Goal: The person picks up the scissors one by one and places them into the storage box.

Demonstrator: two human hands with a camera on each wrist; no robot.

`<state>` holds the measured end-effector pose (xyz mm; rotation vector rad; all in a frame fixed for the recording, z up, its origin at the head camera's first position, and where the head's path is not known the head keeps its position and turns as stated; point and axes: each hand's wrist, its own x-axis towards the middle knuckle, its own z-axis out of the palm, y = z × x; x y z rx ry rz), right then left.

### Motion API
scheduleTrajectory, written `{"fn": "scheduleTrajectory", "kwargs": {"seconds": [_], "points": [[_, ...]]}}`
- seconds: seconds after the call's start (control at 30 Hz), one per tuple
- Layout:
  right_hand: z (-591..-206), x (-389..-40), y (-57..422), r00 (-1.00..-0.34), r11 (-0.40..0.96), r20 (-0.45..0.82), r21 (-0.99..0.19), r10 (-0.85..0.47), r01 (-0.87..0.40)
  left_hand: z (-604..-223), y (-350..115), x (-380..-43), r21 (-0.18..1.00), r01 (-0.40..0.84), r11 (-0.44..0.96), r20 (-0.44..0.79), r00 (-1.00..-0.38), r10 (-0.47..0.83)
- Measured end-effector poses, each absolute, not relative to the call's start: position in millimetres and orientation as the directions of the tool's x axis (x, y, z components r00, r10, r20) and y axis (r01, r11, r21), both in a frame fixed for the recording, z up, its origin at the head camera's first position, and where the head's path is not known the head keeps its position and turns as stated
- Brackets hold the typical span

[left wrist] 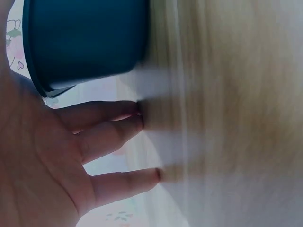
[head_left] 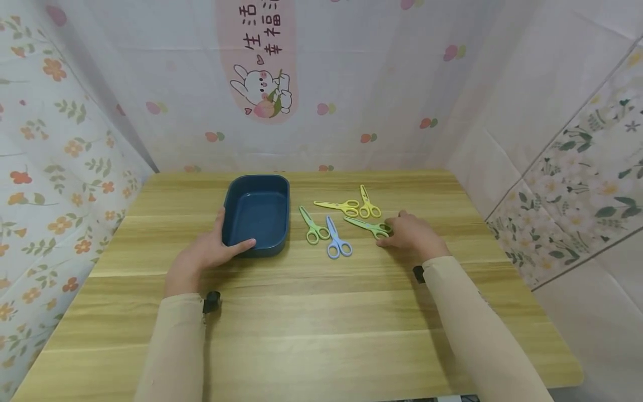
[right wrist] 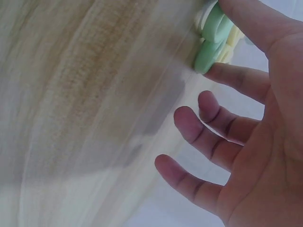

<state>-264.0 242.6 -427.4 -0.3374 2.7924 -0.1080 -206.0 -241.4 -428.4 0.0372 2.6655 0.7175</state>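
A dark blue rectangular container sits left of the middle of the table. My left hand lies at its near left corner, thumb over the rim and fingers along the outside. In the left wrist view, several straight fingers spread beside the container. At the right, thumb and index finger of my right hand pinch the handles of a pair of green scissors. The other fingers stay off it in the right wrist view, where the green handle loops show.
Between container and right hand lie second green scissors, blue scissors and two yellow pairs, one sideways and one pointing away. The wood-grain table meets a printed curtain behind.
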Motion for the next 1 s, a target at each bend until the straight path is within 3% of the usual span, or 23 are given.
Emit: {"fn": "scheduleTrajectory", "kwargs": {"seconds": [0.3, 1.0], "points": [[-426, -269, 241, -0.915, 0.969, -0.324, -0.136, -0.241, -0.207, -429, -246, -212, 0.433, -0.053, 0.900, -0.359, -0.926, 0.118], [-381, -284, 222, -0.930, 0.911, -0.099, -0.261, -0.355, -0.320, -429, -242, -209, 0.427, -0.046, 0.903, -0.343, -0.932, 0.115]]}}
